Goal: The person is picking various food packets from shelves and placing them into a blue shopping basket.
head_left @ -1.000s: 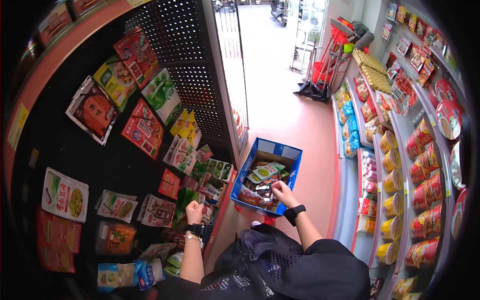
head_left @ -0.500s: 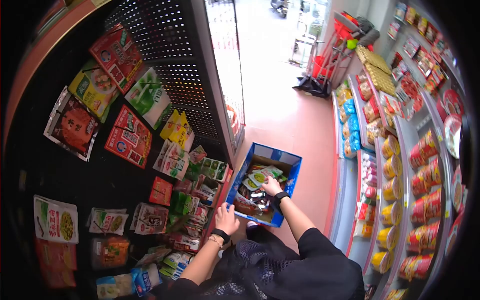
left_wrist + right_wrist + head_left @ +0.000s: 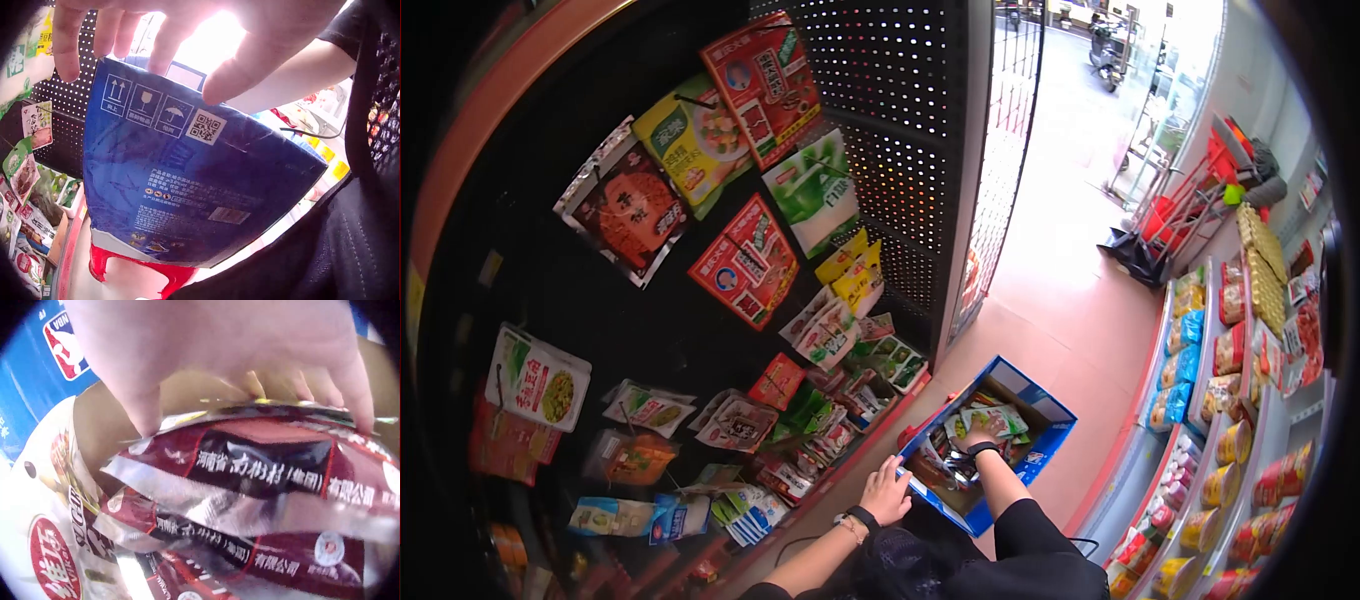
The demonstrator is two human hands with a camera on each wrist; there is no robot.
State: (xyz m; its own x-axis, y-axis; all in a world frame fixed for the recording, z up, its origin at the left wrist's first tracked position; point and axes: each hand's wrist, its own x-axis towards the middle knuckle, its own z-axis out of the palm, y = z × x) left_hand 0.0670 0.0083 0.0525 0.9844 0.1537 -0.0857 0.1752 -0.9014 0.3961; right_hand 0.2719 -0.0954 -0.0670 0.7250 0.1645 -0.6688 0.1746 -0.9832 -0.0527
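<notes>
The blue box stands below, filled with snack packets. Inside it, my right hand reaches among them. The right wrist view shows that right hand gripping the top edge of a maroon packet, thumb at one side and fingers around the far side. A similar packet lies just beneath. My left hand touches the box's near left edge with spread fingers. From the left wrist camera, the left hand is over the rim of the box, fingertips along its top edge.
Hanging packets cover the dark rack at left, above a lower shelf of small packs. At right, shelves hold noodle cups. Brooms and dustpans stand near the doorway. A red support shows beneath the box.
The view has swung left, so box and shelves appear farther right. My left hand has moved from beside the rack to the box's edge. My right hand has gone deeper into the box.
</notes>
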